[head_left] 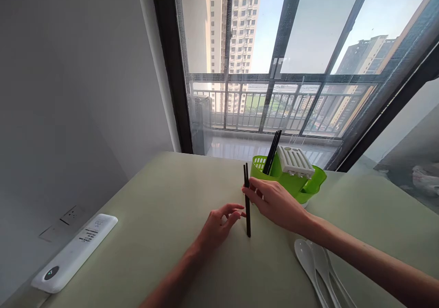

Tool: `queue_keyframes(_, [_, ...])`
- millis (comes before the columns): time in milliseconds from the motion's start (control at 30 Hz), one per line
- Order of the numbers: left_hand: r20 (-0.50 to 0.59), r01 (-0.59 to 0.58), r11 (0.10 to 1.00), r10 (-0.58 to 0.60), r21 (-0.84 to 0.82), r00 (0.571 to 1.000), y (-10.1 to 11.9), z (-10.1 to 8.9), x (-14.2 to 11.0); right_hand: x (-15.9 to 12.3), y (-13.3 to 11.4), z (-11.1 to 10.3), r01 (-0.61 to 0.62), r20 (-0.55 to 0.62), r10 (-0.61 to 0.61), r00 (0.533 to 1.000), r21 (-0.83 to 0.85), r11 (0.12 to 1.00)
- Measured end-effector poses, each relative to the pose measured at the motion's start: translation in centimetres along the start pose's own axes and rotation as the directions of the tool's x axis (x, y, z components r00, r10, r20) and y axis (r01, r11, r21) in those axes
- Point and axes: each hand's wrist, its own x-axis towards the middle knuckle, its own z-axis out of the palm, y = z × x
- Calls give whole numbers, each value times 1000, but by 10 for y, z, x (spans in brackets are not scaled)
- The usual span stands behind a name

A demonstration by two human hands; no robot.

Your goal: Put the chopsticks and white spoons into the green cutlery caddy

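Note:
A pair of black chopsticks (248,216) stands nearly upright over the table, the upper part pinched in the fingers of my right hand (270,201). Close to the left side of the sticks is my left hand (221,225), its fingers apart and slightly curled; whether a fingertip touches them is hard to make out. Just beyond my right hand sits a green utensil holder (291,184) with a white slotted piece (295,161) on it. More black chopsticks (273,151) lean in its left compartment.
White spoons (317,264) lie together on the pale table (164,253), under and beside my right forearm. A long white device with a display (77,253) lies at the left by the wall. Behind the table is a glass sliding door (267,75).

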Motion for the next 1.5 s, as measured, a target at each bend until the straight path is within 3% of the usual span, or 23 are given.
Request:
queue_keyframes(67, [34, -2, 1000, 1, 20, 999, 2, 1, -2, -7, 2, -5, 51, -25, -48, 999, 113, 992])
queue_keyframes(200, [30, -17, 997, 14, 79, 999, 0, 2, -2, -19, 8, -3, 27, 3, -29, 1000, 240, 970])
queue_keyframes(333, [37, -30, 995, 27, 99, 999, -3, 1, -1, -25, 9, -3, 29, -2, -29, 1000, 269, 963])
queue_keyframes(433, [43, -39, 996, 35, 85, 998, -7, 1, -2, -26, 4, -9, 50, -81, -27, 996, 291, 955])
queue_keyframes(600, [23, -3, 994, 0, 109, 1000, -10, 1, -1, -24, -2, -33, 99, -229, -35, 973, 276, 956])
queue_keyframes(700, [-75, 12, 993, -3, 119, 997, -8, -1, 1, -16, 1, -61, 70, -288, 19, 957, 295, 953])
queue_keyframes(800, [-176, 12, 997, 2, 78, 984, -5, -3, 4, -3, 7, -99, 0, -414, 161, 896, 362, 932])
queue_keyframes(900, [-202, 22, 998, -10, 58, 979, -4, -4, 6, 11, 17, -130, -32, -572, 224, 789, 326, 945])
queue_keyframes(967, [-189, 28, 998, -16, 58, 982, -5, -4, 6, 20, 26, -140, -62, -627, 238, 741, 290, 955])
queue_keyframes(1033, [-171, 31, 998, -21, 57, 985, -6, -4, 6, 28, 38, -143, -96, -645, 240, 725, 251, 963])
queue_keyframes(1100, [-160, 34, 998, -25, 54, 987, -7, -4, 5, 36, 51, -138, -138, -624, 234, 745, 200, 970])
queue_keyframes(1333, [-139, 34, 998, -25, 62, 990, -7, -5, 5, 64, 88, -102, -229, -418, 215, 882, 18, 973])
queue_keyframes(1500, [-131, 50, 996, -41, 70, 991, -6, -5, 4, 79, 105, -82, -231, -362, 204, 910, -34, 972])
